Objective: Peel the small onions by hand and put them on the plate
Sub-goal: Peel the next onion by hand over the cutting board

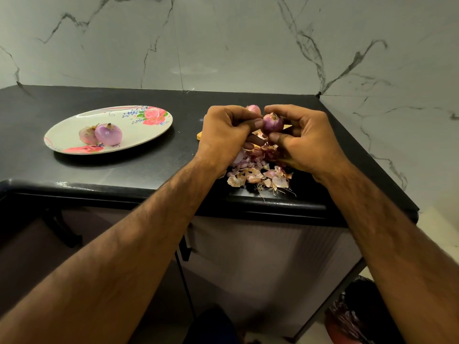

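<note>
Second onion (253, 109) half hidden behind left hand (223, 131), near held onion (273, 123)

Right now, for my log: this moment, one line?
left hand: thumb on onion | right hand: holds onion | plate: two peeled onions | peels: piled on counter

Both hands meet over the black worktop (129, 95). The right hand (308, 142) holds a small onion (272, 123) between thumb and fingers (290, 111), and the left hand (223, 135) pinches at its side. Loose skins (258, 173) lie heaped beneath. A second onion (253, 109) peeps out behind the left hand. Two peeled onions (108, 134) sit touching on the flowered plate (74, 122), well to the left. A yellowish edge (200, 137) under the hands may be a board.
</note>
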